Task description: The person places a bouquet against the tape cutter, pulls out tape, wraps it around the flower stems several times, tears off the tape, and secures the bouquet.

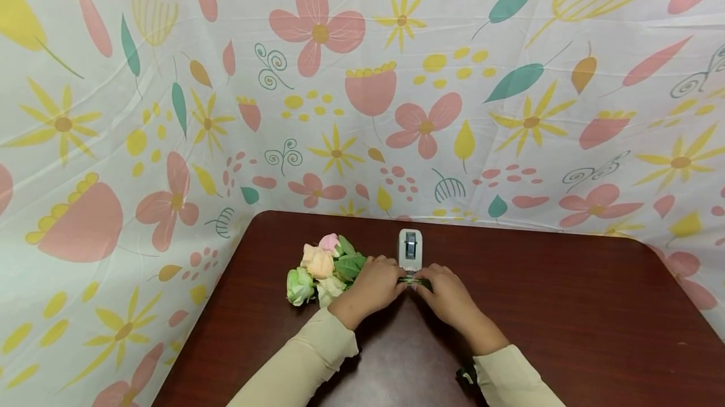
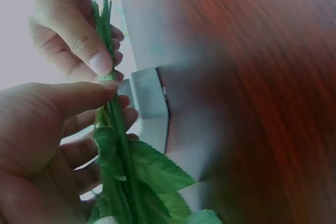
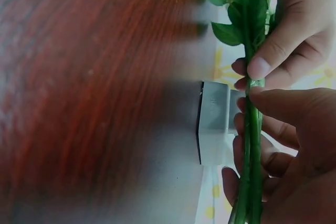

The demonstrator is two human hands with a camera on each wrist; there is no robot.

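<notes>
A bunch of flowers (image 1: 318,263) in pink, peach, cream and green lies sideways at the left, its green leaves (image 2: 157,166) close to my left hand (image 1: 370,287). Both hands pinch the bundled green stems (image 3: 253,145) between thumb and fingers, the two thumbs nearly meeting. My right hand (image 1: 450,300) grips nearer the cut ends. Between the thumbs, a small shiny clear patch (image 3: 257,83) shows on the stems. Just beyond the hands stands a white tape dispenser (image 1: 418,262) with a roll of clear tape (image 1: 410,246); its near end is close to the stems.
The dark red-brown wooden table (image 1: 566,306) spreads out on both sides of the hands. A white cloth (image 1: 374,124) printed with flowers hangs behind it and along the left. Something small and black (image 1: 467,377) sits by the right sleeve's cuff.
</notes>
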